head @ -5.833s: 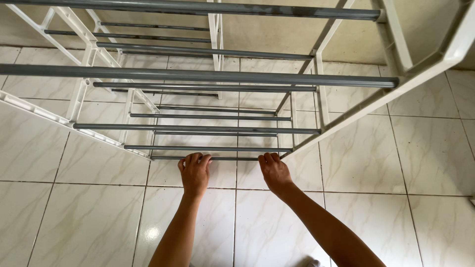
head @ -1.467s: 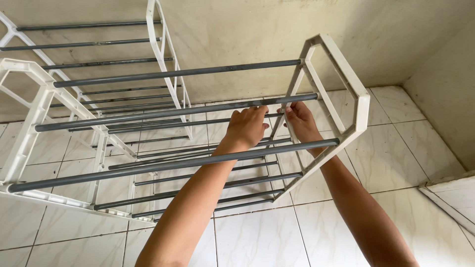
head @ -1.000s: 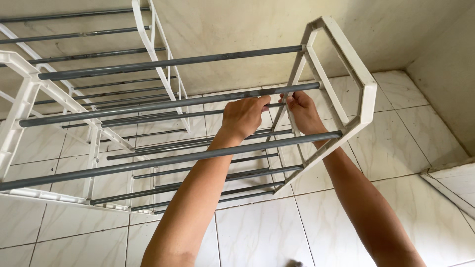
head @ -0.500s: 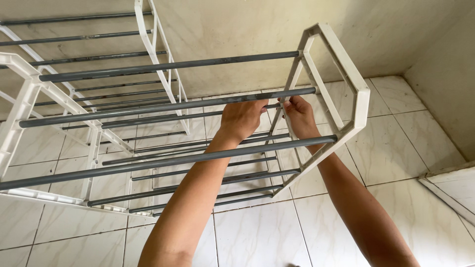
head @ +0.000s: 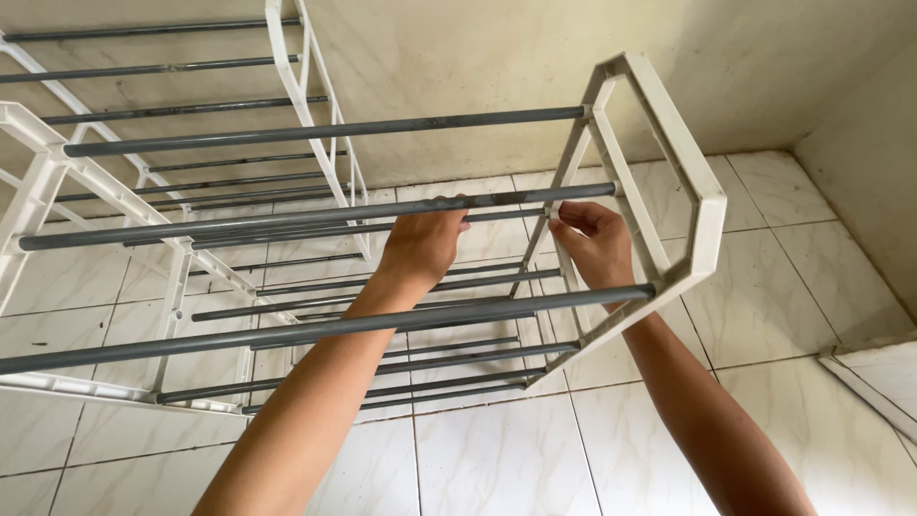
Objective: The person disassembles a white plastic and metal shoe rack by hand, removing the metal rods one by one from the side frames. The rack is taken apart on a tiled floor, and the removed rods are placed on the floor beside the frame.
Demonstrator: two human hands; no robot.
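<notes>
A tall rack of white plastic side frames and grey metal rods stands on the tiled floor in front of me. Both my arms reach in between the top rods. My left hand is curled around a grey rod of a lower tier, near its middle. My right hand is at the right end of that tier, fingers closed on the inner white upright of the right side frame, where the rod meets it.
A stained cream wall runs behind the rack and meets a side wall at the right corner. White marbled floor tiles lie under and in front of the rack. A raised tile step sits at the lower right.
My left hand has slid left along the grey rod, away from the right frame. My right hand has dropped slightly and stays at the upright. Earlier both hands were at the bottom tier.
</notes>
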